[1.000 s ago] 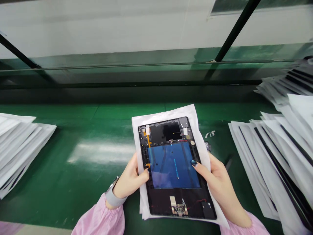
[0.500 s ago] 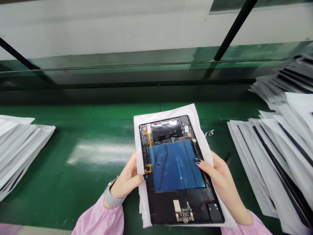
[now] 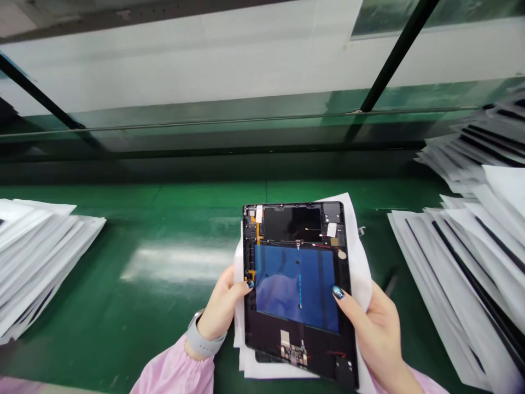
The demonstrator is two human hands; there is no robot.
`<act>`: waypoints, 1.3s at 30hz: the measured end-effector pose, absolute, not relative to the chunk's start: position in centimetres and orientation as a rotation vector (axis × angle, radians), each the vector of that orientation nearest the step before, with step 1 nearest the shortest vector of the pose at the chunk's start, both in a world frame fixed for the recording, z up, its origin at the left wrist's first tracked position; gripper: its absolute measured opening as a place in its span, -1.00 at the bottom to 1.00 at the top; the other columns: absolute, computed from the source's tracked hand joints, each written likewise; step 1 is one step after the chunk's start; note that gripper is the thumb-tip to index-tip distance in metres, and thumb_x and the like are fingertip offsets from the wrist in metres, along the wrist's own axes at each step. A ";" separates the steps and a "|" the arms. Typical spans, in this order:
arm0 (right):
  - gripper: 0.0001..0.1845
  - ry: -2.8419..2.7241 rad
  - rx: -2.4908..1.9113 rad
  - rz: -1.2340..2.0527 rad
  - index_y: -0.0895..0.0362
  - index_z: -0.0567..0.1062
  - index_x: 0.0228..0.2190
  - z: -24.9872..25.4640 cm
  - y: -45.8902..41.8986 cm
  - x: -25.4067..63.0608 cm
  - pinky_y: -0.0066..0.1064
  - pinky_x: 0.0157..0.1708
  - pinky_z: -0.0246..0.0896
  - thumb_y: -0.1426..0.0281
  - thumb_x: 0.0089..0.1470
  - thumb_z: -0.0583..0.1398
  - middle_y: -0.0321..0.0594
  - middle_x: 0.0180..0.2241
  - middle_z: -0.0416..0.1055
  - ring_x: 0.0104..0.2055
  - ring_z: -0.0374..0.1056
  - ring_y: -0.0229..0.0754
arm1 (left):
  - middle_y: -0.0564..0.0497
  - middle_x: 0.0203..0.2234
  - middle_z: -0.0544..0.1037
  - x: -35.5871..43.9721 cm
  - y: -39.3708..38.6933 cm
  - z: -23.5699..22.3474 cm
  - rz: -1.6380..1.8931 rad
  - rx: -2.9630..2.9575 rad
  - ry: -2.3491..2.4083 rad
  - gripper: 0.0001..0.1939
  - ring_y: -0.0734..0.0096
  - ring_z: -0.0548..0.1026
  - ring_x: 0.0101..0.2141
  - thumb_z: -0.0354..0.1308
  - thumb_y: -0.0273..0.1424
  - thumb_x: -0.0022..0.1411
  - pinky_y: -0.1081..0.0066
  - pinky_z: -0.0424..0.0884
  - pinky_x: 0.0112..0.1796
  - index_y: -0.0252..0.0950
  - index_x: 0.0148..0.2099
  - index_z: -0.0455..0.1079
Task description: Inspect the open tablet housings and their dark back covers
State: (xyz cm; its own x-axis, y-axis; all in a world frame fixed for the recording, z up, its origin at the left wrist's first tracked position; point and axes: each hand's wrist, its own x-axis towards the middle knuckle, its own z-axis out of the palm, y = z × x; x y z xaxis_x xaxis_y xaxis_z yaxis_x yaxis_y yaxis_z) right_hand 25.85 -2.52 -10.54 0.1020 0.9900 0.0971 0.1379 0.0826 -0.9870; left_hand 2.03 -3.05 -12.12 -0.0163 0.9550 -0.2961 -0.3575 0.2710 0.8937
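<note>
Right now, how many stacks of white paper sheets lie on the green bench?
3: left white paper stack, near-right white paper stack, far-right white paper stack; others may be hidden.

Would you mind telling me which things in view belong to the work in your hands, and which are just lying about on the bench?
In the work:
the open tablet frame, with its blue panel
the left hand and right hand holding it
the white sheet beneath it

Lying about:
the white-wrapped stack on the left
the white-wrapped stacks on the right
the green bench mat
</note>
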 end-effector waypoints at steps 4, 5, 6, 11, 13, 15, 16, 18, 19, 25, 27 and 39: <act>-0.76 -1.319 -1.260 0.960 0.08 0.66 -0.35 -10.9 -2.9 25.6 -0.37 -0.47 0.43 0.17 0.15 0.31 -0.19 -0.47 0.62 -0.47 0.50 -0.08 | 0.10 -0.45 0.61 2.4 -3.2 -12.4 1.251 0.664 1.177 -0.76 0.26 0.47 -0.35 0.20 -0.44 -0.01 0.35 0.36 -0.24 -0.25 -0.24 0.58; -0.74 -1.330 -1.258 0.955 0.09 0.65 -0.41 -11.0 -2.9 25.6 -0.39 -0.51 0.41 0.17 0.15 0.31 -0.21 -0.51 0.59 -0.53 0.47 -0.11 | 0.09 -0.45 0.61 2.4 -3.3 -12.5 1.262 0.661 1.185 -0.78 0.26 0.46 -0.36 0.20 -0.43 0.00 0.34 0.36 -0.25 -0.25 -0.25 0.58; -0.72 -1.331 -1.265 0.950 0.10 0.64 -0.45 -11.0 -3.0 25.5 -0.41 -0.54 0.39 0.16 0.15 0.31 -0.21 -0.55 0.57 -0.56 0.45 -0.13 | 0.09 -0.44 0.61 2.4 -3.4 -12.6 1.271 0.660 1.191 -0.79 0.25 0.46 -0.36 0.21 -0.43 0.01 0.33 0.36 -0.25 -0.25 -0.26 0.58; -0.69 -1.264 -1.275 1.026 0.10 0.65 -0.40 -10.7 -2.9 25.4 -0.38 -0.47 0.47 0.11 0.12 0.32 -0.17 -0.50 0.60 -0.48 0.51 -0.06 | 0.06 -0.43 0.63 1.7 -3.8 -13.1 1.278 0.655 1.100 -0.73 0.11 0.53 -0.29 0.31 -0.35 -0.05 0.27 0.42 -0.21 -0.17 -0.21 0.59; -0.69 -1.217 -1.266 1.093 0.09 0.66 -0.30 -10.6 -2.9 25.6 -0.35 -0.38 0.52 0.10 0.12 0.33 -0.15 -0.42 0.63 -0.39 0.56 -0.02 | 0.05 -0.41 0.65 1.0 -4.0 -13.3 1.240 0.641 1.029 -0.56 0.04 0.58 -0.28 0.42 -0.31 -0.17 0.23 0.46 -0.20 -0.12 -0.13 0.60; -0.67 -1.214 -1.259 1.155 0.09 0.66 -0.22 -10.6 -2.9 25.7 -0.33 -0.33 0.54 0.10 0.12 0.33 -0.13 -0.37 0.65 -0.34 0.58 0.01 | 0.02 -0.40 0.67 0.3 -4.4 -13.3 1.199 0.616 0.983 -0.44 0.02 0.61 -0.31 0.50 -0.30 -0.27 0.21 0.50 -0.21 -0.12 -0.10 0.61; -0.66 -1.228 -1.252 1.179 0.09 0.66 -0.21 -10.6 -2.9 25.8 -0.33 -0.33 0.54 0.11 0.12 0.33 -0.12 -0.36 0.65 -0.33 0.58 0.02 | 0.01 -0.42 0.68 0.1 -4.5 -13.3 1.186 0.598 0.967 -0.45 0.04 0.62 -0.35 0.53 -0.29 -0.29 0.22 0.52 -0.24 -0.14 -0.13 0.63; -0.65 -1.242 -1.246 1.212 0.10 0.66 -0.19 -10.6 -2.9 25.9 -0.33 -0.34 0.55 0.11 0.13 0.32 -0.10 -0.33 0.65 -0.33 0.59 0.02 | 0.02 -0.49 0.68 -0.1 -4.8 -13.1 1.184 0.542 0.940 -0.60 0.14 0.62 -0.44 0.53 -0.19 -0.21 0.30 0.55 -0.34 -0.16 -0.25 0.65; -0.64 -1.228 -1.252 1.214 0.11 0.66 -0.18 -10.6 -2.9 25.9 -0.34 -0.34 0.54 0.11 0.13 0.32 -0.10 -0.32 0.66 -0.33 0.58 0.01 | 0.04 -0.51 0.68 0.0 -4.9 -12.9 1.195 0.505 0.928 -0.68 0.22 0.62 -0.48 0.50 -0.13 -0.13 0.36 0.55 -0.39 -0.15 -0.30 0.66; -0.67 -1.268 -1.165 1.302 0.06 0.65 -0.15 -10.2 -3.0 26.0 -0.34 -0.32 0.55 0.15 0.11 0.34 -0.10 -0.29 0.66 -0.35 0.57 -0.02 | 0.21 -0.50 0.70 1.2 -4.7 -11.7 1.283 0.369 0.885 -0.82 0.52 0.62 -0.53 0.49 -0.12 -0.04 0.67 0.53 -0.39 -0.04 -0.41 0.67; -0.64 -1.221 -1.172 1.305 0.05 0.65 -0.15 -10.0 -3.1 26.1 -0.31 -0.30 0.55 0.12 0.08 0.35 -0.08 -0.28 0.65 -0.33 0.58 0.02 | 0.20 -0.54 0.68 1.4 -4.6 -11.3 1.301 0.367 0.881 -0.82 0.53 0.60 -0.56 0.51 -0.13 -0.06 0.69 0.52 -0.43 -0.06 -0.48 0.65; -0.40 -1.278 -1.060 1.268 0.04 0.63 -0.04 -12.6 -4.7 27.4 -0.22 -0.40 0.54 0.01 -0.09 0.40 -0.01 -0.28 0.65 -0.36 0.59 0.15 | 0.15 -0.59 0.63 0.4 -5.4 -12.0 1.296 0.373 0.901 -0.84 0.48 0.53 -0.62 0.48 -0.17 0.00 0.54 0.49 -0.55 -0.10 -0.43 0.66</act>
